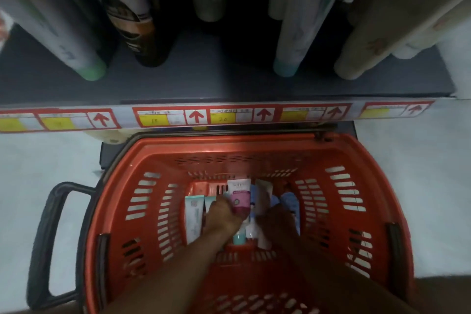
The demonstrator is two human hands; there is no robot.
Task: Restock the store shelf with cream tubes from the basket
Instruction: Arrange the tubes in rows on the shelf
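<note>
Reaching into the basket (254, 150), left hand (224, 214) grasps the pink tube (240, 199); right hand's (276, 219) grip is unclear. Next, lift to the shelf (204, 79).

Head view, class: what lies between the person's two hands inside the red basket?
Between the left hand and right hand, the head view shows cream tubes: a pink-and-white tube and pale tubes beside it.

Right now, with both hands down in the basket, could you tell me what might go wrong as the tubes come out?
1. The left hand rests on the pink-and-white tube, which lies among other loose tubes; lifting it may drag a neighbour along.
2. The tall tubes on the shelf stand near its front edge, so a hurried reach might topple one, such as the green-capped tube.
3. Dim light blurs labels, inviting misplacement.
</note>
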